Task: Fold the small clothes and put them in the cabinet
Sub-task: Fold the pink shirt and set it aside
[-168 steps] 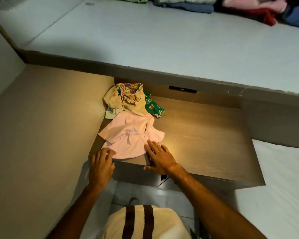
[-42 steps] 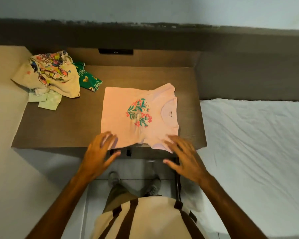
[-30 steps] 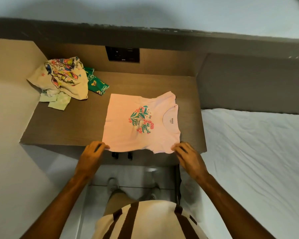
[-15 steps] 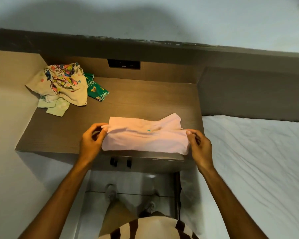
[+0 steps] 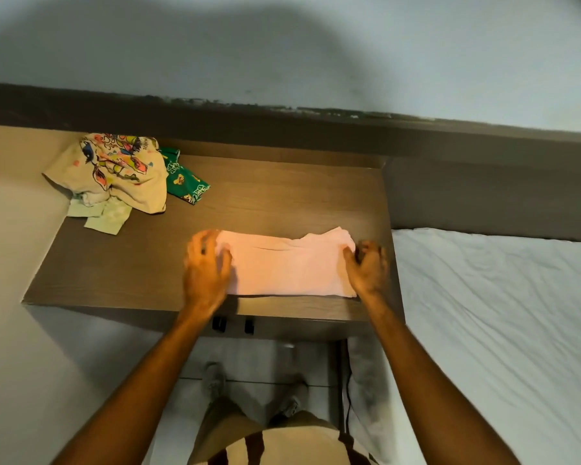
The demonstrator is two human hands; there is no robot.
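Note:
A small pink shirt (image 5: 287, 265) lies folded in half lengthwise on the brown wooden cabinet top (image 5: 131, 273), its print hidden inside the fold. My left hand (image 5: 207, 266) rests flat on the shirt's left end, fingers spread. At the shirt's right end my right hand (image 5: 366, 265) touches the edge with its fingers curled; whether it still pinches the cloth is unclear. A crumpled cream garment with a colourful print (image 5: 114, 171) sits at the back left corner, with a green printed piece (image 5: 185, 182) and a pale green piece (image 5: 104, 218) beside and under it.
A bed with a white sheet (image 5: 493, 330) borders the cabinet on the right. A dark headboard ledge (image 5: 282, 129) runs along the back below the wall. Two dark knobs (image 5: 233, 325) show on the cabinet front. My legs and feet stand on the tiled floor below.
The pink shirt lay open with its flower print up; both hands lifted its near edge and folded it away over the far half. The hands now press the folded shirt's ends.

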